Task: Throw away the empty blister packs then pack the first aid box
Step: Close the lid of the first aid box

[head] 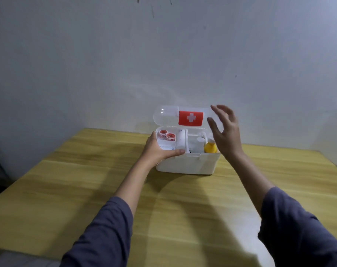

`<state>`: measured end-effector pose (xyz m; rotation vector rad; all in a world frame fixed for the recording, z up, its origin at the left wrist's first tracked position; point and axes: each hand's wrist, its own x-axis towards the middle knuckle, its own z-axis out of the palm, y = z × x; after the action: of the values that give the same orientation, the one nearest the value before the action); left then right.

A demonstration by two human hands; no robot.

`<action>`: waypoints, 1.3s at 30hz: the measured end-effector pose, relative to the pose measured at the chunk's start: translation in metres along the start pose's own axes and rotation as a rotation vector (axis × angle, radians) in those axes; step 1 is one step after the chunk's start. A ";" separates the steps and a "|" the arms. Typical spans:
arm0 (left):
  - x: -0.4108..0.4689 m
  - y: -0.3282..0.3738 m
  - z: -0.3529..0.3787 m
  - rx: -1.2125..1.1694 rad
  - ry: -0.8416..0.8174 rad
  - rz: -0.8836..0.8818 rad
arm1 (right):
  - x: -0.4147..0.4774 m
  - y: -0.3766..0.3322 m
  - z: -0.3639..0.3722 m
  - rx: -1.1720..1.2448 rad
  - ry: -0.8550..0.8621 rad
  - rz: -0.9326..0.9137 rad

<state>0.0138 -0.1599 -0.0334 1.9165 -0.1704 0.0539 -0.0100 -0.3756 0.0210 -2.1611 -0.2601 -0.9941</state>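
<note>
White first aid box (185,162), packed, lid (167,117) raised beyond spread right hand (224,134) fingers; left hand (156,149) fingers curled on rim; closing lid may pinch them.

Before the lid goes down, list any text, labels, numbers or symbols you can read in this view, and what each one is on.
No readable words or numbers.
White cross on a red label: on the clear lid of the first aid box; a sign, no lettering.
Red print on the two tape rolls in the box's left compartment: too small and blurred to read.
Yellow bottle in the right compartment: no legible label.
</note>
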 end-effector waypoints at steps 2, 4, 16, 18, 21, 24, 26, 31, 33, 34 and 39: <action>-0.001 0.000 0.002 0.017 0.009 -0.010 | -0.012 -0.003 0.002 -0.119 -0.086 -0.080; -0.003 0.003 0.003 0.049 0.012 -0.025 | -0.019 -0.004 0.005 -0.250 -0.150 -0.168; -0.001 0.000 0.003 0.037 0.016 -0.014 | -0.007 0.002 0.008 -0.431 -0.190 -0.285; -0.001 0.000 0.003 0.031 0.011 -0.005 | -0.005 0.001 0.008 -0.425 -0.178 -0.288; 0.000 -0.001 0.003 0.029 0.006 0.001 | -0.006 0.000 0.006 -0.402 -0.185 -0.294; -0.001 -0.002 0.002 0.016 0.002 0.026 | -0.010 0.002 0.003 -0.355 -0.231 -0.285; -0.002 -0.006 0.001 -0.027 -0.013 0.057 | -0.017 0.004 0.000 -0.330 -0.266 -0.284; -0.011 -0.023 0.005 -0.250 0.027 0.110 | -0.039 0.010 -0.004 -0.303 -0.305 -0.306; -0.017 -0.026 0.008 -0.288 0.057 0.137 | -0.048 0.014 -0.004 -0.316 -0.308 -0.323; -0.019 -0.027 0.010 -0.302 0.069 0.151 | -0.053 0.017 -0.003 -0.325 -0.311 -0.329; -0.021 -0.031 0.011 -0.310 0.082 0.173 | -0.065 0.023 0.001 -0.385 -0.286 -0.351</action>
<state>-0.0028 -0.1583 -0.0688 1.5844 -0.2725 0.2101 -0.0432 -0.3842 -0.0389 -2.6765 -0.6479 -0.9815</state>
